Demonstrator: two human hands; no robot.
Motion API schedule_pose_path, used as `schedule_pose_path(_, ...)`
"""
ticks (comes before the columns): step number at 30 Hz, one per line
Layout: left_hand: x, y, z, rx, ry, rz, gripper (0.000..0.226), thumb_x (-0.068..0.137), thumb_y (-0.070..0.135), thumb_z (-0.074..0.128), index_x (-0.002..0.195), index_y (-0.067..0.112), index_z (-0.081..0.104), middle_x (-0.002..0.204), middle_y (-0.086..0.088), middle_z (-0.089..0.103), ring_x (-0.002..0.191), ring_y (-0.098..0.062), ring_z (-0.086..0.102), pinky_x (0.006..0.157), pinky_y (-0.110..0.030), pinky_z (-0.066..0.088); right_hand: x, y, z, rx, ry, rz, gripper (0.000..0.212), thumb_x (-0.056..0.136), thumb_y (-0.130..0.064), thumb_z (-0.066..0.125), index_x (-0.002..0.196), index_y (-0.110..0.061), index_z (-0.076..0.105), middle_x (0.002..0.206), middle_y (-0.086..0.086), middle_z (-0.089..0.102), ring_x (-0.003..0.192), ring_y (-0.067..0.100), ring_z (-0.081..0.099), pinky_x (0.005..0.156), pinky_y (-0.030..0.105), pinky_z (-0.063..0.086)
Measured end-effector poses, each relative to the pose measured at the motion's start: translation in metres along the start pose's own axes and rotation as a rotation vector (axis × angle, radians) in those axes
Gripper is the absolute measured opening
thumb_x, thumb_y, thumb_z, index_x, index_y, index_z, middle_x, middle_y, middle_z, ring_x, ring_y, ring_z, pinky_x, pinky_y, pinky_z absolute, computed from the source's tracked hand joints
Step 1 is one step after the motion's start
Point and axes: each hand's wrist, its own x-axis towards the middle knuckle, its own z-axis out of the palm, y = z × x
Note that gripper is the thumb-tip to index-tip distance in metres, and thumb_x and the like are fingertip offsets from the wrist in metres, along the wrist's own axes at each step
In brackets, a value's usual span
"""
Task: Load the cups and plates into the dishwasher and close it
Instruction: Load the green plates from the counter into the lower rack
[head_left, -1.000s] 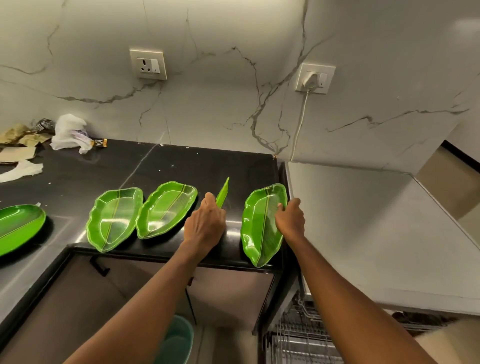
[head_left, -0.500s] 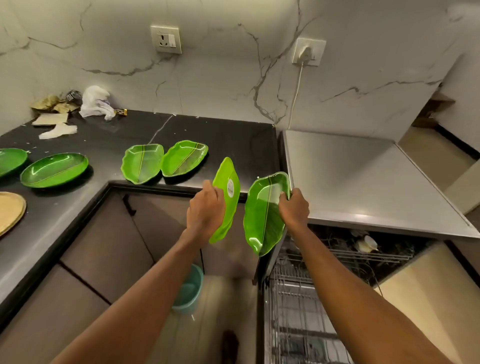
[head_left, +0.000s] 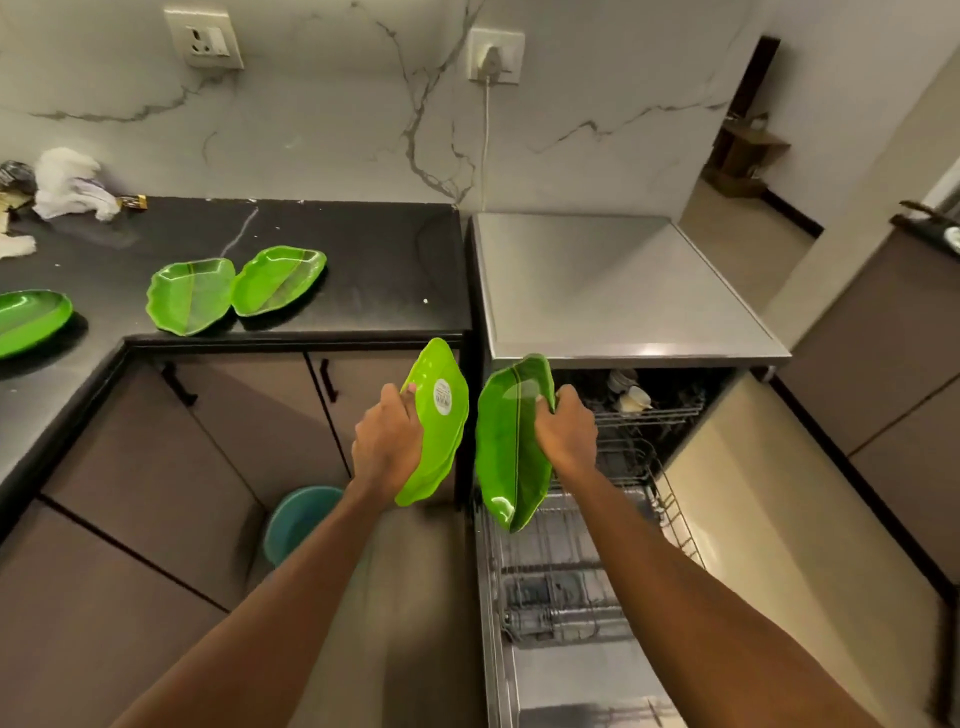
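Head cam: the left hand (head_left: 387, 441) is gripping a green leaf plate (head_left: 441, 415) on edge, sticker side facing us. The right hand (head_left: 566, 434) is gripping a second leaf plate (head_left: 506, 441) just beside it. Both are sitting lower than half a second ago, clear of the counter (head_left: 363, 249), and the right one is hanging over the pulled-out dishwasher rack (head_left: 571, 545) below the right hand. A pair of plates (head_left: 208, 296) is lying on the counter, up and left of the left hand.
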Motion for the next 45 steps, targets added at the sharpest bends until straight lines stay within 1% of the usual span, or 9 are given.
schedule_pose_path(3,-0.022,0.012,0.024,-0.050,-0.040,-0.047,0.040,0.099,0.051,0.028,0.084,0.016,0.040,0.102,-0.025,0.063,0.099,-0.047,0.056,0.076,-0.045,0.040,-0.002,0.031,-0.022,-0.032,0.008,0.014,0.023,0.095,-0.033,0.049,0.081,-0.018,0.039,0.069,-0.004,0.045,0.058,0.011,0.040,0.049,0.029,0.024)
schedule_pose_path(12,-0.108,0.075,0.119,-0.198,-0.090,-0.231,0.037,0.101,0.041,0.035,0.085,0.009,0.041,0.102,-0.026,0.061,0.098,-0.043,0.055,0.075,-0.042,0.036,0.013,0.144,-0.112,-0.069,-0.076,-0.016,0.016,0.094,-0.033,0.049,0.090,-0.017,0.050,0.080,0.001,0.056,0.072,0.024,0.049,0.066,0.033,0.035)
schedule_pose_path(17,-0.143,0.102,0.165,-0.249,-0.120,-0.313,0.033,0.102,0.035,0.038,0.090,0.005,0.045,0.103,-0.026,0.060,0.099,-0.042,0.056,0.081,-0.045,0.042,0.026,0.192,-0.150,-0.078,-0.088,-0.020,0.023,0.093,-0.033,0.049,0.077,-0.018,0.039,0.070,-0.001,0.052,0.065,0.021,0.048,0.051,0.030,0.026)
schedule_pose_path(21,-0.158,0.111,0.196,-0.241,-0.171,-0.369,0.028,0.100,0.031,0.044,0.096,0.004,0.049,0.103,-0.025,0.061,0.099,-0.040,0.058,0.083,-0.045,0.045,0.033,0.224,-0.162,-0.064,-0.109,0.016,0.023,0.094,-0.030,0.050,0.077,-0.019,0.038,0.068,-0.002,0.051,0.062,0.015,0.047,0.050,0.029,0.027)
schedule_pose_path(25,-0.160,0.114,0.225,-0.228,-0.231,-0.400,0.024,0.098,0.025,0.051,0.107,0.003,0.053,0.108,-0.022,0.062,0.101,-0.038,0.058,0.085,-0.044,0.047,0.044,0.254,-0.162,-0.083,-0.158,0.048,0.019,0.095,-0.029,0.050,0.083,-0.016,0.044,0.070,-0.003,0.052,0.063,0.014,0.048,0.049,0.026,0.027)
schedule_pose_path(30,-0.148,0.114,0.267,-0.251,-0.317,-0.429,0.022,0.097,0.022,0.052,0.112,0.007,0.049,0.112,-0.019,0.061,0.103,-0.035,0.057,0.077,-0.035,0.042,0.067,0.286,-0.151,-0.075,-0.194,0.107,0.012,0.096,-0.029,0.049,0.092,-0.017,0.049,0.081,0.001,0.057,0.076,0.023,0.054,0.065,0.031,0.037)
schedule_pose_path(34,-0.135,0.110,0.306,-0.237,-0.371,-0.454,0.020,0.098,0.022,0.049,0.110,0.008,0.046,0.110,-0.018,0.059,0.102,-0.035,0.058,0.087,-0.047,0.048,0.086,0.317,-0.137,-0.076,-0.223,0.146,0.014,0.095,-0.031,0.047,0.084,-0.022,0.045,0.078,0.000,0.058,0.075,0.023,0.056,0.061,0.031,0.036)
schedule_pose_path(40,-0.104,0.099,0.370,-0.146,-0.423,-0.414,0.008,0.096,0.018,0.052,0.095,0.015,0.045,0.083,-0.002,0.052,0.089,-0.030,0.058,0.062,-0.032,0.037,0.122,0.371,-0.101,-0.130,-0.249,0.226,0.014,0.095,-0.026,0.048,0.083,-0.027,0.040,0.073,-0.005,0.054,0.068,0.020,0.054,0.057,0.027,0.034)
schedule_pose_path(45,-0.080,0.089,0.425,-0.070,-0.518,-0.345,0.016,0.097,0.022,0.049,0.106,0.009,0.050,0.087,-0.006,0.056,0.087,-0.032,0.059,0.069,-0.035,0.040,0.153,0.411,-0.068,-0.145,-0.259,0.273,0.013,0.094,-0.020,0.047,0.083,-0.023,0.041,0.070,-0.003,0.053,0.065,0.019,0.053,0.055,0.027,0.034)
